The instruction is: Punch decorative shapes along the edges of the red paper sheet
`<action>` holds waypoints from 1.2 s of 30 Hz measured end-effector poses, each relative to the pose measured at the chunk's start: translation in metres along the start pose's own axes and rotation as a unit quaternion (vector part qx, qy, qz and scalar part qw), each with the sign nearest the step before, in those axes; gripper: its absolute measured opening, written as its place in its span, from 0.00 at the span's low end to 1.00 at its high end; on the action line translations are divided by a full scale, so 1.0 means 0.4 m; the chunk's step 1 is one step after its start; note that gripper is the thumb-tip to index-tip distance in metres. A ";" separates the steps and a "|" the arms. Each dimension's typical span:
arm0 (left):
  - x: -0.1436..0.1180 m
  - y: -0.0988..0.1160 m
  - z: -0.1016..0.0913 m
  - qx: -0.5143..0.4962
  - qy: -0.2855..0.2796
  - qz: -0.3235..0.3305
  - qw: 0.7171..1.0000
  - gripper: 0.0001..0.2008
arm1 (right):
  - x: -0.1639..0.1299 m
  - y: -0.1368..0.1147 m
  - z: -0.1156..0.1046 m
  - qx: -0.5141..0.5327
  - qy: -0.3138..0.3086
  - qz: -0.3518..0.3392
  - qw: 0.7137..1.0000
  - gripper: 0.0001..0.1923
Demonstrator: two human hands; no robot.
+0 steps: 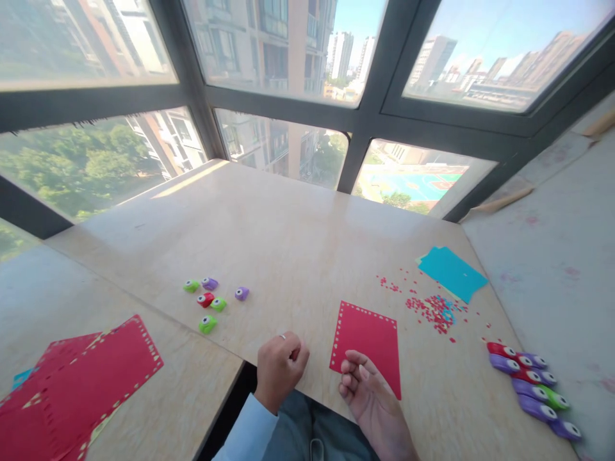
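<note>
My left hand (pixel 282 368) is curled into a fist near the front edge of the table, left of a red paper sheet (pixel 369 336); nothing shows in it. My right hand (pixel 372 397) lies palm up over the sheet's lower part, its fingers loosely bent, thumb apart, and no object visible in the palm. Small punched holes run along the sheet's left and top edges and part of its right edge. Its lower edge is partly hidden by my right hand.
Several small craft punches (pixel 218 304) stand left of centre; more punches (pixel 533 387) line the right side. Red and blue paper bits (pixel 435 312) lie scattered near blue sheets (pixel 451 272). Punched red sheets (pixel 103 368) overlap at left. Windows (pixel 283 147) border the table's back.
</note>
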State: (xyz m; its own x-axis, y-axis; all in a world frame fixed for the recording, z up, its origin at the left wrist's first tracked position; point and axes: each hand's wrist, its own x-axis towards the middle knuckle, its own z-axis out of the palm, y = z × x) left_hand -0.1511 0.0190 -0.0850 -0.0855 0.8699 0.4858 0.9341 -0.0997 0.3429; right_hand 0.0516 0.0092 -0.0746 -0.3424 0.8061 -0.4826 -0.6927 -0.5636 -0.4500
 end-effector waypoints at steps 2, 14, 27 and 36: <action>0.000 -0.001 -0.001 0.001 0.005 0.009 1.000 0.18 | -0.001 0.001 0.002 0.002 -0.004 -0.002 1.000 0.19; -0.008 -0.011 -0.006 -0.015 0.009 0.048 0.999 0.19 | 0.000 0.004 0.006 0.003 -0.031 -0.021 0.999 0.16; -0.006 -0.011 -0.002 -0.009 0.019 0.049 0.999 0.20 | 0.001 0.006 0.003 0.005 -0.039 -0.029 0.999 0.15; -0.004 -0.010 -0.004 -0.006 0.024 0.052 0.998 0.19 | 0.001 0.006 0.002 0.002 -0.036 -0.026 0.999 0.15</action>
State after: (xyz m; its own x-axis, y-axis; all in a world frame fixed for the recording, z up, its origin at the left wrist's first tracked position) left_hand -0.1552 0.0172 -0.0860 -0.0040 0.8304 0.5571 0.9345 -0.1952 0.2977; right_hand 0.0494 0.0084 -0.0753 -0.3517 0.8449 -0.4030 -0.7126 -0.5208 -0.4701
